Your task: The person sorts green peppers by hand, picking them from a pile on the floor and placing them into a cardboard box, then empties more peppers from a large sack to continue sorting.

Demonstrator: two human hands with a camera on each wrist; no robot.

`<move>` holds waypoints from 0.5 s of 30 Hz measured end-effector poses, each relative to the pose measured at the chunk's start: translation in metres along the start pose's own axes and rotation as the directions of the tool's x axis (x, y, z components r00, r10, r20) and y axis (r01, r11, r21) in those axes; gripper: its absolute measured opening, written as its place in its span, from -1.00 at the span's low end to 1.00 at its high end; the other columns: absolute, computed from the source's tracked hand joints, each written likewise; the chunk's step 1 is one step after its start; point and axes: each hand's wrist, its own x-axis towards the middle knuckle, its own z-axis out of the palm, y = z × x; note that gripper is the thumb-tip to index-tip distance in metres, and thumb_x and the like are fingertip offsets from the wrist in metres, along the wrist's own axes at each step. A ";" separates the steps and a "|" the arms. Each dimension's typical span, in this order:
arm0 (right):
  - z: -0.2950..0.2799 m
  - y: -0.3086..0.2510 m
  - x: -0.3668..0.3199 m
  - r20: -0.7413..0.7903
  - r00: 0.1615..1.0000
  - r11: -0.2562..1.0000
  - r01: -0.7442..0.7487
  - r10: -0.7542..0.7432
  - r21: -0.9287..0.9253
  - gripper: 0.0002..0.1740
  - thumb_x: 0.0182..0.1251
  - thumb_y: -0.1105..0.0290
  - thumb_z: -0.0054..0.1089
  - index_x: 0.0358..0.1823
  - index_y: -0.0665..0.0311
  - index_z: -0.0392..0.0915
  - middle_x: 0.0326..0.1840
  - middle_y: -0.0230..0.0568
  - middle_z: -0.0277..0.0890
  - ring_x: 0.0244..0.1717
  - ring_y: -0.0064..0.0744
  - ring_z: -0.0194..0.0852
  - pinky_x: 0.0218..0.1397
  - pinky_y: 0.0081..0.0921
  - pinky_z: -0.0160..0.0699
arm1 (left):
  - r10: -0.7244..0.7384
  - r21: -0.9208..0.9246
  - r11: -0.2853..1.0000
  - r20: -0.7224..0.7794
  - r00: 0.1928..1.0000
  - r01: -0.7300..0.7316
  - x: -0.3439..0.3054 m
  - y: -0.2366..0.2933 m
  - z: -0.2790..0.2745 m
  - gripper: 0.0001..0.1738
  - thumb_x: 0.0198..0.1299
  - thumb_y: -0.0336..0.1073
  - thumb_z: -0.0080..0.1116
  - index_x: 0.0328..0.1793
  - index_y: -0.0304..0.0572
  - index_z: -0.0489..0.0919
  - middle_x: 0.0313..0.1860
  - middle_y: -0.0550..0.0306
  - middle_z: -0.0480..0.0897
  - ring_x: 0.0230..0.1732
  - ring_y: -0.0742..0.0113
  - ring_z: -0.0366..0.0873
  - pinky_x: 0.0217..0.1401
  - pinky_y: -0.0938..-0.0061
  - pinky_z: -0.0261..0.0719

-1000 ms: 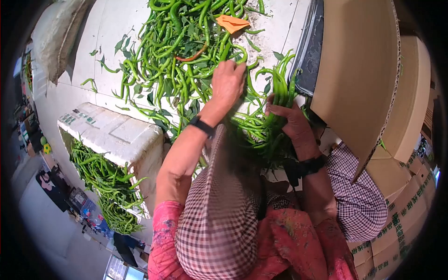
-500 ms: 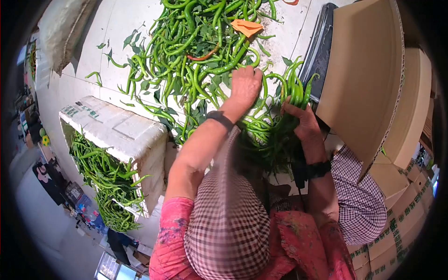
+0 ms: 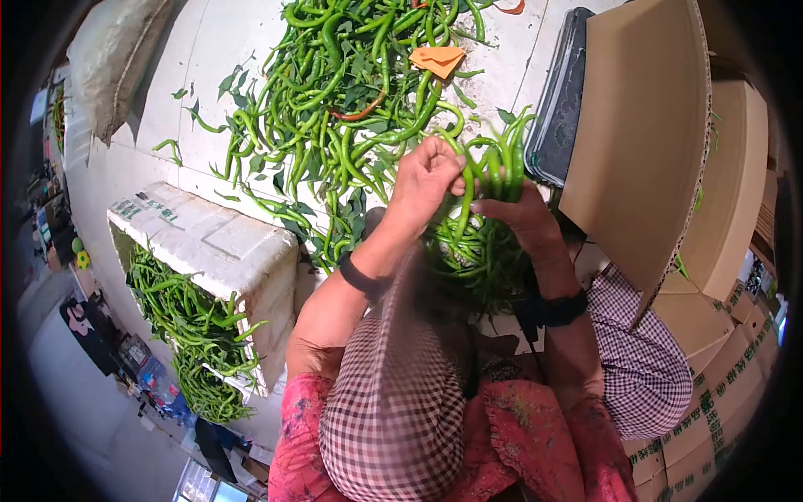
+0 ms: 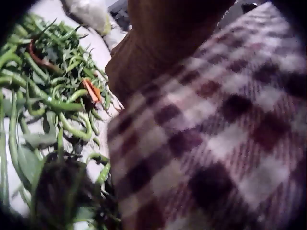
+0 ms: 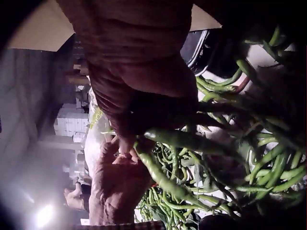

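Note:
In the head view my left hand (image 3: 421, 186) has its thumb and fingertips pinched together at the upper end of a long green chili pepper (image 3: 467, 205), which hangs down between the hands. My right hand (image 3: 529, 219) grips a bunch of green chili peppers (image 3: 506, 161), their ends fanning up past the fingers. Both hands are close together at the near edge of a loose pile of green chili peppers (image 3: 343, 146) and leaves. In the right wrist view the left hand (image 5: 120, 187) shows below the shadowed right hand (image 5: 144, 81). Checkered cloth (image 4: 206, 143) fills much of the left wrist view.
An orange piece of paper or cloth (image 3: 437, 60) lies on the pile. At left, a white foam box (image 3: 201, 222) on its side spills peppers. Beside the right arm stand a black-edged container (image 3: 559, 100) and an open cardboard box (image 3: 640, 125). A pale sack (image 3: 117, 67) sits far left.
My left hand has come back from the pile toward the right hand, bringing a pepper. The right hand stays on its bunch. The head view has shifted slightly.

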 end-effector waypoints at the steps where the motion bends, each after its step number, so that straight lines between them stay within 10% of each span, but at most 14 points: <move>1: 0.000 0.002 0.001 0.001 1.000 0.999 -0.006 0.006 -0.039 -0.54 0.04 0.48 0.45 0.03 0.32 0.60 -0.10 -0.43 0.61 -0.08 -0.60 0.51 0.07 -0.54 0.45 | -0.089 -0.145 0.985 0.009 0.996 0.089 0.002 -0.008 -0.001 -0.86 0.28 -0.35 0.18 -0.27 -0.22 0.47 -0.46 0.26 0.55 -0.44 0.53 0.50 -0.33 0.61 0.46; 4: -0.008 0.018 0.005 0.007 1.000 1.000 0.005 -0.005 -0.005 -0.55 0.03 0.47 0.45 0.02 0.29 0.60 -0.11 -0.43 0.61 -0.10 -0.58 0.52 0.07 -0.52 0.46 | -0.179 -0.301 0.936 0.036 0.983 0.181 0.015 -0.032 -0.011 -0.80 0.25 -0.28 0.26 -0.19 -0.23 0.51 -0.36 0.21 0.58 -0.36 0.39 0.56 -0.27 0.44 0.55; 5: -0.009 0.018 0.004 -0.035 0.999 0.996 -0.037 0.039 0.080 -0.58 0.05 0.47 0.44 0.00 0.29 0.61 -0.12 -0.41 0.61 -0.10 -0.57 0.53 0.08 -0.51 0.47 | 0.198 0.289 0.946 -0.168 0.966 -0.144 0.026 -0.037 -0.020 -0.80 0.21 -0.30 0.26 -0.17 -0.23 0.52 -0.34 0.16 0.59 -0.36 0.29 0.57 -0.26 0.38 0.55; 6: -0.010 0.020 0.001 -0.073 0.993 0.983 -0.075 0.089 0.168 -0.61 0.06 0.47 0.42 -0.03 0.28 0.62 -0.14 -0.39 0.62 -0.10 -0.55 0.54 0.08 -0.50 0.47 | 0.587 0.801 0.529 -0.108 0.802 -0.280 0.034 -0.042 -0.031 -0.79 0.18 -0.32 0.27 -0.14 -0.24 0.53 -0.33 0.11 0.59 -0.35 0.18 0.58 -0.25 0.32 0.56; 8: -0.014 0.027 0.005 -0.083 0.992 0.970 -0.070 0.092 0.233 -0.66 0.09 0.48 0.39 -0.05 0.29 0.62 -0.15 -0.34 0.63 -0.11 -0.49 0.57 0.07 -0.48 0.49 | 0.620 0.979 0.173 -0.026 0.784 -0.105 0.045 -0.047 -0.052 -0.80 0.11 -0.36 0.26 -0.14 -0.20 0.57 -0.33 -0.02 0.59 -0.34 -0.04 0.57 -0.25 0.21 0.55; 12: -0.022 0.024 0.004 -0.061 0.987 0.903 -0.112 0.150 0.415 -0.69 0.17 0.48 0.30 -0.02 0.32 0.58 -0.16 -0.27 0.63 -0.12 -0.41 0.58 0.04 -0.44 0.53 | 0.369 0.923 0.369 -0.035 0.929 -0.112 0.036 -0.066 -0.070 -0.80 0.07 -0.35 0.24 -0.16 -0.14 0.55 -0.23 -0.09 0.56 -0.23 -0.12 0.57 -0.29 0.04 0.51; 15: -0.021 0.031 0.006 -0.036 0.989 0.883 -0.109 0.141 0.457 -0.71 0.22 0.47 0.25 -0.02 0.33 0.56 -0.17 -0.23 0.63 -0.13 -0.38 0.58 0.02 -0.43 0.54 | 0.461 0.943 0.319 -0.070 0.885 -0.091 0.026 -0.068 -0.066 -0.78 0.05 -0.32 0.29 -0.17 -0.17 0.56 -0.27 -0.09 0.55 -0.20 -0.11 0.55 -0.22 0.08 0.52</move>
